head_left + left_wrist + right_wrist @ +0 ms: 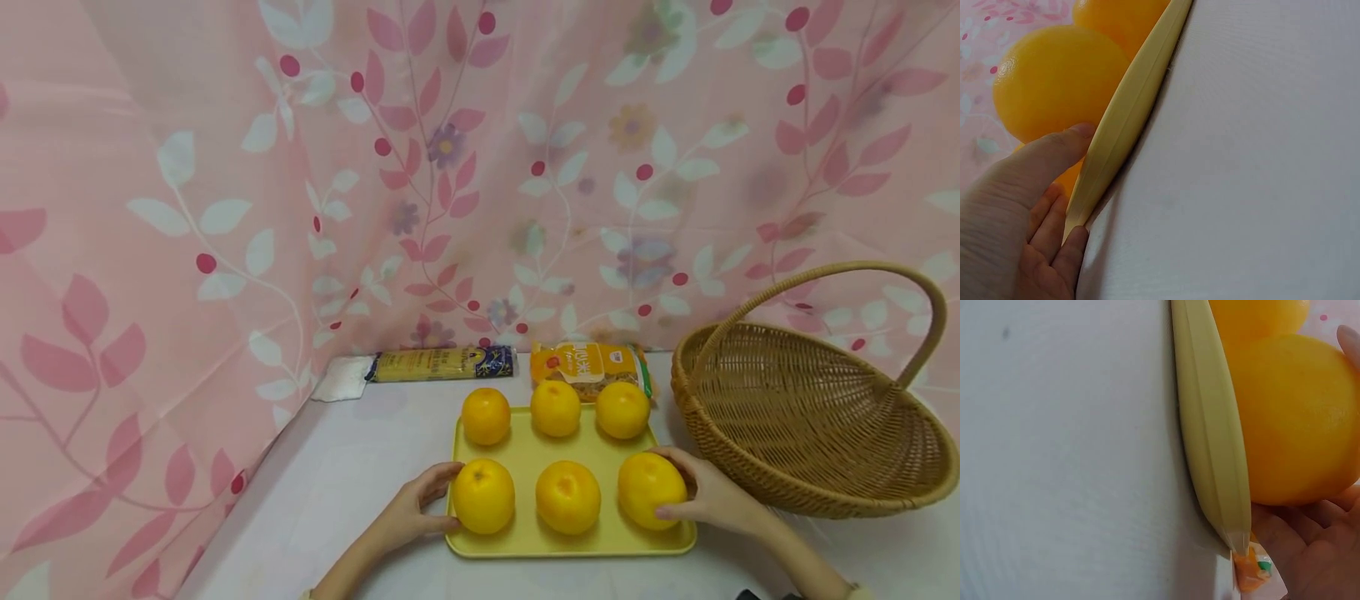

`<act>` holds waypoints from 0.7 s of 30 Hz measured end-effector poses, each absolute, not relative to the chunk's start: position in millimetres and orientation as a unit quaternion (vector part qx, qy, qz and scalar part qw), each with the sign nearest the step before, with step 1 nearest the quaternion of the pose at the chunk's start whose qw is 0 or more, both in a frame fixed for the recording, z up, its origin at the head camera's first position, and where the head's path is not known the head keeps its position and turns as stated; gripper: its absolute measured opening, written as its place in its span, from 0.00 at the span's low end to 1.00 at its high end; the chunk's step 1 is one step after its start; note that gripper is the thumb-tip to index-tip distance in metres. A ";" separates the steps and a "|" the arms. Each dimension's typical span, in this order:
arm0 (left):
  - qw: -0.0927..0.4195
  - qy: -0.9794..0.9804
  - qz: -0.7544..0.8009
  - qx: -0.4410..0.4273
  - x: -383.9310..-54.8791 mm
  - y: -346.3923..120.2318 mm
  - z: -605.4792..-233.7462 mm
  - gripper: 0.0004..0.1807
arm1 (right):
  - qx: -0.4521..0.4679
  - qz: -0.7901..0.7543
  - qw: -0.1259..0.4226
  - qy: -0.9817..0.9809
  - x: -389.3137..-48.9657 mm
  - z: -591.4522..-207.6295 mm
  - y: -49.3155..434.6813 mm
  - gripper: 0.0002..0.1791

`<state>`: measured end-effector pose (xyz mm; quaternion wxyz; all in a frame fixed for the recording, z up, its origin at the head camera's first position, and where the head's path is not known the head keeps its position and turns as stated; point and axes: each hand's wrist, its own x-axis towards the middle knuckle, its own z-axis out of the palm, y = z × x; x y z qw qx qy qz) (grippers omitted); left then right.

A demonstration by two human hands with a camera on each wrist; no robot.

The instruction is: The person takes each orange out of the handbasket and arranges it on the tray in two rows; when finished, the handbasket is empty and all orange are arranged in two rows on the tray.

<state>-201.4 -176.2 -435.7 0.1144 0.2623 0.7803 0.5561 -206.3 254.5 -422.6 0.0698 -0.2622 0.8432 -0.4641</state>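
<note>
Oranges sit in two rows on a yellow rectangular tray (517, 546). My left hand (416, 508) is at the tray's left edge, thumb and fingers spread beside the front-left orange (483, 497). In the left wrist view, its thumb (1054, 156) reaches that orange at the rim, and its lower fingertips are by the tray's edge. My right hand (705, 492) holds the front-right orange (649, 490), thumb over its near side and fingers behind it. Between them lies the front-middle orange (567, 497). Three more oranges (556, 408) line the back of the tray.
A wicker basket (810, 408) with a tall handle stands tilted to the right, close to my right hand. Behind the tray lie an orange food packet (592, 367), a long yellow-and-blue packet (442, 364) and a white folded item (342, 377). A floral curtain (480, 208) hangs behind.
</note>
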 end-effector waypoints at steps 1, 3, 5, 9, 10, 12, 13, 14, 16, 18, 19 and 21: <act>0.114 0.780 0.557 0.263 -201.3 -176.2 -435.7 0.37 | -0.264 -0.465 0.069 0.842 -206.5 -422.9 254.4 0.37; 0.114 0.778 0.558 0.264 -201.7 -176.1 -435.6 0.37 | -0.265 -0.468 0.066 0.840 -206.5 -423.2 254.4 0.38; 0.113 0.778 0.558 0.267 -202.3 -176.0 -435.7 0.37 | -0.268 -0.474 0.064 0.836 -206.1 -423.2 254.3 0.38; 0.113 0.781 0.553 0.268 -202.5 -175.5 -435.8 0.37 | -0.278 -0.494 0.062 0.822 -204.6 -422.9 254.6 0.38; 0.112 0.782 0.551 0.268 -202.2 -175.3 -435.7 0.37 | -0.281 -0.497 0.061 0.819 -204.2 -422.8 254.6 0.38; 0.112 0.784 0.550 0.266 -201.9 -174.9 -435.1 0.37 | -0.285 -0.501 0.060 0.815 -204.2 -422.1 254.6 0.37; 0.111 0.784 0.549 0.266 -201.9 -174.8 -435.0 0.37 | -0.286 -0.503 0.060 0.813 -204.0 -421.7 254.5 0.37; 0.110 0.784 0.550 0.267 -202.0 -174.8 -435.1 0.37 | -0.286 -0.504 0.060 0.813 -203.8 -421.2 254.4 0.37; 0.107 0.781 0.553 0.271 -203.0 -175.0 -436.6 0.37 | -0.286 -0.504 0.059 0.813 -203.4 -419.7 254.3 0.36; 0.104 0.781 0.552 0.274 -206.1 -176.0 -441.5 0.37 | -0.287 -0.500 0.055 0.815 -202.9 -417.5 254.3 0.35; 0.105 0.781 0.551 0.275 -208.1 -176.7 -444.2 0.37 | -0.289 -0.497 0.050 0.817 -202.7 -416.3 254.3 0.34; 0.115 0.782 0.549 0.272 -212.2 -178.9 -449.4 0.37 | -0.294 -0.486 0.038 0.822 -202.4 -413.3 254.3 0.32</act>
